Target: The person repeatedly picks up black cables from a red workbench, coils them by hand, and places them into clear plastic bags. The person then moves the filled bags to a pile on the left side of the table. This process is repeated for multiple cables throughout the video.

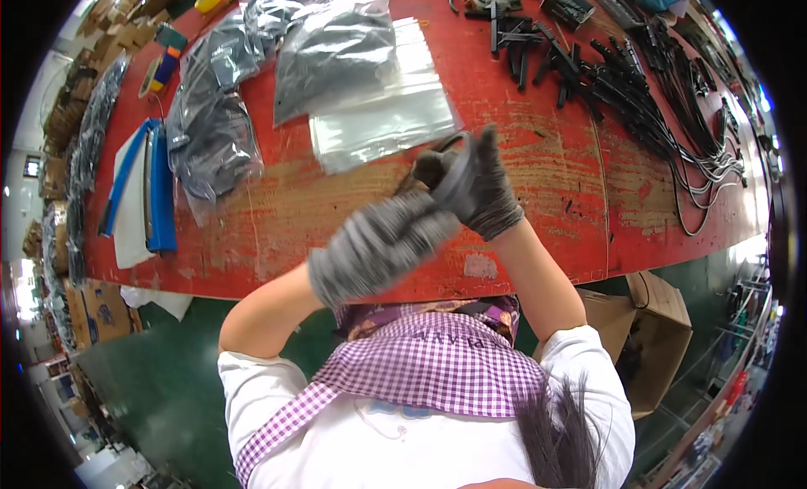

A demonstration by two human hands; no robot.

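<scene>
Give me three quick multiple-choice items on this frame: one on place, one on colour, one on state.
1. Where does the stack of clear plastic bags lie?
A. on the red table
B. on the green floor
C. in the cardboard box

2. What colour are the gloves on the hands?
A. yellow
B. grey
C. white

3. What is the right hand doing?
A. resting flat on the table
B. hanging empty
C. gripping a dark coiled cable

Answers: 1 A, the bags rest on the tabletop. 2 B, both gloves are grey knit. 3 C, its fingers close round the coil, with the left hand blurred beside it.
</scene>
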